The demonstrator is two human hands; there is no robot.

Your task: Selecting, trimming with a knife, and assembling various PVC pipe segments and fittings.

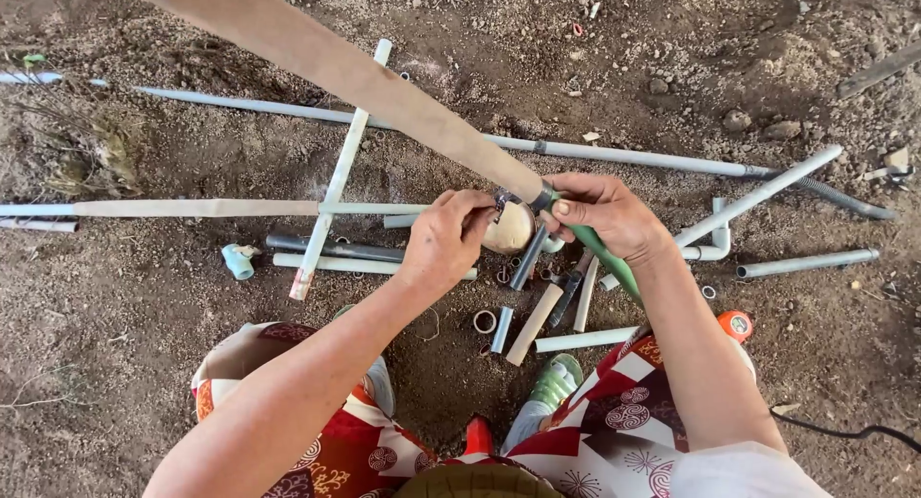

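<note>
Outdoor dirt work yard: bare soil ground (144,316), scattered stones (737,120), cut grey pipes (806,263) and pipe offcuts (502,329) lying about.

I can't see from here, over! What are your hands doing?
Right hand grips green hose at tan pipe. Left hand pinches metal clamp at the joint. Pipe offcuts litter dirt below.

I have a single view, from the camera worn on the person's head. It faces almost straight down over the forearms onto the dirt ground (144,316), close enough that both hands sit near the middle of the picture. The person's patterned lap fills the bottom edge; the far ground runs along the top. No second view shares this scene.
</note>
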